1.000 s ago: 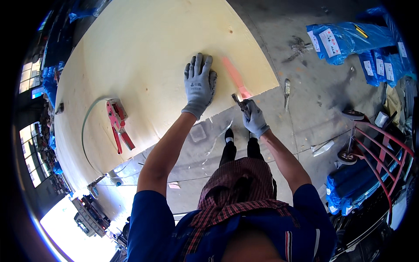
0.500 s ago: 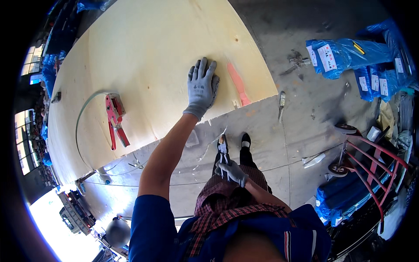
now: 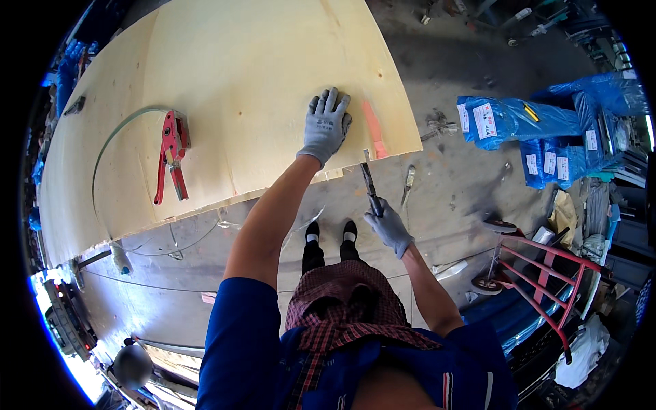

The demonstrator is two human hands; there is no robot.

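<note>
My left hand (image 3: 324,128), in a grey glove, lies flat on a large pale plywood sheet (image 3: 225,102) with its fingers stretched out. It rests close to the near edge, left of a pink-red streak (image 3: 374,128). My right hand (image 3: 391,227), also gloved, is closed round the handles of a pair of pliers (image 3: 371,188) beyond the sheet's edge. The pliers point away from me, with their tip at the edge beside the streak. On the sheet's left part lies a red strapping tool (image 3: 172,156) with a thin band (image 3: 109,137) curving from it.
Blue-wrapped packages (image 3: 506,121) with white labels stand at the right, a yellow cutter (image 3: 531,112) on top. A red hand truck (image 3: 547,273) lies nearer on that side. Another hand tool (image 3: 409,179) is on the concrete floor, with loose strap pieces below the sheet's edge.
My right hand has moved forward and right with the pliers, bringing their tip up to the sheet's edge. My left hand stays flat on the sheet. The view has shifted.
</note>
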